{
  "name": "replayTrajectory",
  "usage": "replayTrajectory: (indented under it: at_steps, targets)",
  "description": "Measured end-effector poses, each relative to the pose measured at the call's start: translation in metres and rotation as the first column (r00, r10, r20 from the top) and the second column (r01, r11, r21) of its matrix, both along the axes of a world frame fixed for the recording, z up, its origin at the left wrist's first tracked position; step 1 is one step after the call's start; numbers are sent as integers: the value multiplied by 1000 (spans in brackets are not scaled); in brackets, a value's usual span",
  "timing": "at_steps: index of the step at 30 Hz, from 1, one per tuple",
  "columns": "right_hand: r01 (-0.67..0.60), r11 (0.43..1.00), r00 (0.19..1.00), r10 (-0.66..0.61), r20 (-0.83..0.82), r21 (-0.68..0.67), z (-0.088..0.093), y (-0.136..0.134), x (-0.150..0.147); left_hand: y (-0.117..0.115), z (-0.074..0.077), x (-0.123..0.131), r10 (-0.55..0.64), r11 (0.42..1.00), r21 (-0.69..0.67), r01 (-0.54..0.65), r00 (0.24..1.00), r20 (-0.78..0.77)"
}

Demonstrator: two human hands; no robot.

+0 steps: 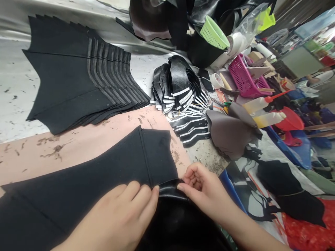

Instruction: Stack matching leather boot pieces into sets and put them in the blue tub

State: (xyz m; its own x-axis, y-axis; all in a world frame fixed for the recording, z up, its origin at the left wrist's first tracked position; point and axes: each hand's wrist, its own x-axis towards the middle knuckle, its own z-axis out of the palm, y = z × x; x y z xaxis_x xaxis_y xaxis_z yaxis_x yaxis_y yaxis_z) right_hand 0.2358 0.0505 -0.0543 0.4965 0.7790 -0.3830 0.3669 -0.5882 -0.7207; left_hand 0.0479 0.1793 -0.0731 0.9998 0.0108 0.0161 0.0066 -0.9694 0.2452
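Observation:
A large black fabric piece lies on a pink work mat. Its near edge is folded over, showing a shiny black underside. My left hand rests on the fabric with fingertips pressed on that folded edge. My right hand has its fingers curled, pinching the same edge from the right side.
A fanned stack of black cut pieces lies at the back left. Black strips with white tape pile in the middle, a brown leather piece to their right. Green basket, pink basket, bottles and clutter fill the right.

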Motion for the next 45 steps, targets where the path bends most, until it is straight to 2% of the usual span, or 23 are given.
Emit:
replayTrajectory:
  at_steps: [4, 9, 12, 16, 22, 25, 29, 32, 36, 39, 42, 45]
  targets:
    - [-56, 995, 998, 52, -42, -84, 5, 7, 5, 2, 1, 4, -47, 999, 27, 45, 997, 67]
    - [-135, 983, 991, 132, -37, -127, 8, 12, 10, 3, 7, 25, -77, 995, 57, 79, 996, -33]
    - [-183, 975, 983, 184, -8, -125, 9, 15, 12, 3, 11, 41, -143, 987, 72, 147, 988, -62]
    - [-257, 958, 964, 263, 30, -123, 10, 18, 16, 3, 13, 55, -245, 966, 88, 243, 969, 10]
    - [-229, 964, 969, 238, 58, -136, 8, 18, 19, 1, 17, 60, -223, 968, 105, 228, 973, -59]
    - [-201, 977, 978, 205, 48, -73, 5, 12, 15, -5, 21, 63, -192, 971, 130, 199, 979, -70]
    - [-165, 980, 980, 151, 132, 107, 2, 3, 8, -11, 24, 65, -184, 965, 181, 190, 982, -53]
    - [-223, 964, 954, 185, 235, 147, 3, 0, 4, -11, 25, 60, -178, 964, 187, 188, 981, -71]
    - [-327, 941, 903, 285, 323, 82, 5, 0, 1, -9, 28, 50, -155, 966, 191, 174, 981, -113]
    - [-390, 919, 839, 329, 433, 56, 4, -4, -2, -8, 32, 40, -93, 970, 215, 116, 989, -111]
    - [-491, 871, 676, 392, 624, -15, 4, -8, -3, -8, 35, 28, -36, 969, 239, 56, 995, -88]
    - [-629, 772, 430, 439, 789, -87, 6, -11, -4, -10, 38, 17, 18, 967, 254, 4, 997, -81]
